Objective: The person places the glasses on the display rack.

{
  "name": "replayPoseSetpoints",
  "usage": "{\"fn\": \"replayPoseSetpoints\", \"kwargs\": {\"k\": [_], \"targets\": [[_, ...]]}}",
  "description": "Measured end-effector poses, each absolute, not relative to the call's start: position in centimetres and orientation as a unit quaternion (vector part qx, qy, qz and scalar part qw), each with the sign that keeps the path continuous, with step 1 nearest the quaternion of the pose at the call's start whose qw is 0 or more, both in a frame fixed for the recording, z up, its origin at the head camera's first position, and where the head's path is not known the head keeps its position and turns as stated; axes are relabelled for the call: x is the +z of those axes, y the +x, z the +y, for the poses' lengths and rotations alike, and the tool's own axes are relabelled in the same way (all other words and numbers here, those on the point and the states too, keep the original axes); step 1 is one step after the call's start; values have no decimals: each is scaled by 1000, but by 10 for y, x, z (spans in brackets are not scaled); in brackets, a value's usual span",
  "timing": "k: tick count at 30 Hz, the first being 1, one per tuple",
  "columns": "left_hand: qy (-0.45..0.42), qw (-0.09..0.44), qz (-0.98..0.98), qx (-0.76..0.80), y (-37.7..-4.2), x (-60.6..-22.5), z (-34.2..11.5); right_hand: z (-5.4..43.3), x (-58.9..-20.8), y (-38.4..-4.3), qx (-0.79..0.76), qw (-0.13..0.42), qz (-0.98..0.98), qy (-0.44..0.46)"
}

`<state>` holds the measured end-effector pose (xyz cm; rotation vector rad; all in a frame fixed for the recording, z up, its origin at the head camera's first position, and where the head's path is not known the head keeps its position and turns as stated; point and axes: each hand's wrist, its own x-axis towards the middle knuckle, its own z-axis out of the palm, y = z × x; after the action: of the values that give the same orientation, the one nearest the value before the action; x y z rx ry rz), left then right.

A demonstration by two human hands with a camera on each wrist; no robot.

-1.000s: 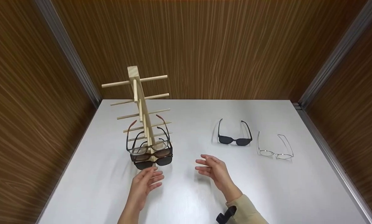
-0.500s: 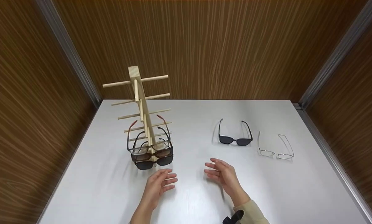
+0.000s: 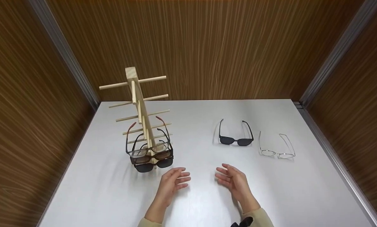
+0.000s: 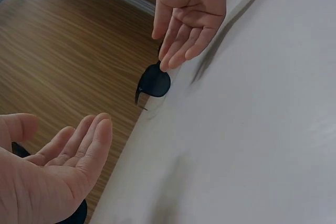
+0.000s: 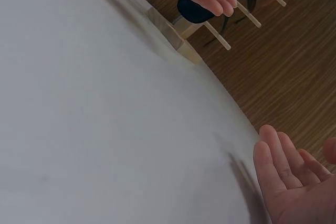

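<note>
My left hand (image 3: 172,183) hovers over the table with relaxed fingers and holds nothing; the rack's lowest glasses are just beyond it to the left. Facing it, my right hand (image 3: 236,181) is likewise relaxed and holds nothing, in front of the black sunglasses (image 3: 244,142). On the wooden glasses rack (image 3: 131,73) hang three pairs, one above another: clear glasses with red temple tips (image 3: 159,148), brown-tinted glasses (image 3: 162,155) and dark sunglasses (image 3: 144,167) lowest. In the left wrist view the palm of my left hand (image 4: 58,177) shows, fingers extended.
Thin silver-framed glasses (image 3: 285,155) lie on the white table (image 3: 201,126), right of the black sunglasses. Bare pegs (image 3: 153,79) stick out from the rack's upper part. Wood-grain panels (image 3: 188,50) close in the table at the back and both sides.
My left hand has moved right, away from the front of the rack. My right hand has shifted a little right and nearer to me. The glasses stay where they were.
</note>
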<state>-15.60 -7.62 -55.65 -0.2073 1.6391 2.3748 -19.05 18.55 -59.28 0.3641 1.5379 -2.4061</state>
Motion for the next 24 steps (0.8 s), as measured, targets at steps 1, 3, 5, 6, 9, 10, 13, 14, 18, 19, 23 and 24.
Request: {"fn": "replayPoseSetpoints", "kwargs": {"k": [1,3,5,6,9,10,13,14,18,19,23,24], "targets": [[-68,122,563,814,-157,-557,-74,188,-593,-191,-829,127,528,131],[-68,123,562,815,-159,-559,-69,194,-593,-191,-833,120,523,137],[-68,124,561,816,-161,-560,-64,200,-593,-192,-835,110,519,143],[-68,125,560,816,-163,-561,-62,203,-592,-193,-838,106,516,145],[-67,127,558,817,-169,-564,-56,212,-591,-194,-843,93,508,149],[-67,127,558,817,-171,-565,-54,215,-590,-194,-845,90,506,149],[-59,125,561,816,-177,-567,-47,222,-589,-195,-849,85,499,149],[-57,125,562,816,-179,-568,-44,225,-588,-195,-850,84,498,152],[-56,123,565,814,-189,-568,-34,232,-586,-198,-847,77,500,162],[-55,122,567,813,-192,-568,-31,233,-585,-199,-847,74,500,166],[-49,115,572,810,-201,-569,-19,239,-582,-203,-842,60,508,168],[-46,113,573,811,-203,-569,-17,240,-581,-204,-841,58,511,167]]}}
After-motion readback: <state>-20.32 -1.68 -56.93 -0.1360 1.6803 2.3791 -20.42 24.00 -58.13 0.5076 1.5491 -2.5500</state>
